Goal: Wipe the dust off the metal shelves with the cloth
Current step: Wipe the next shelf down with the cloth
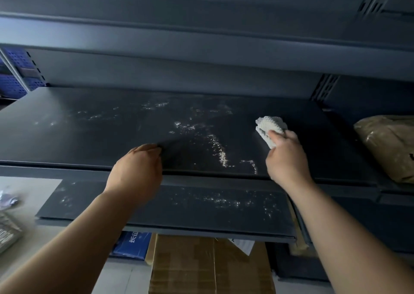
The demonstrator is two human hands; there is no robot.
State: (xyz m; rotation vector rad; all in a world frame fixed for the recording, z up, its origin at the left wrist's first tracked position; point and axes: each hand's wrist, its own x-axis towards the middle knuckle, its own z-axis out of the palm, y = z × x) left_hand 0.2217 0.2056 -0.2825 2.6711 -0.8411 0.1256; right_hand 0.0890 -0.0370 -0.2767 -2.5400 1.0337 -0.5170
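We've got the cloth (270,129) bunched in our right hand (285,157), fingers curled around it, toward the right end of the upper metal shelf (89,132). Our left hand (137,170) is loosely closed, holding nothing, at that shelf's front edge. The cloth's white and knobbly. Pale dust streaks (218,150) lie between both hands.

Below me sits a brown cardboard box (210,264), a blue printed packet (132,245) just left of it. Far left I see blue perforated plastic baskets (13,71); far right, a tan crinkled bag (389,145).
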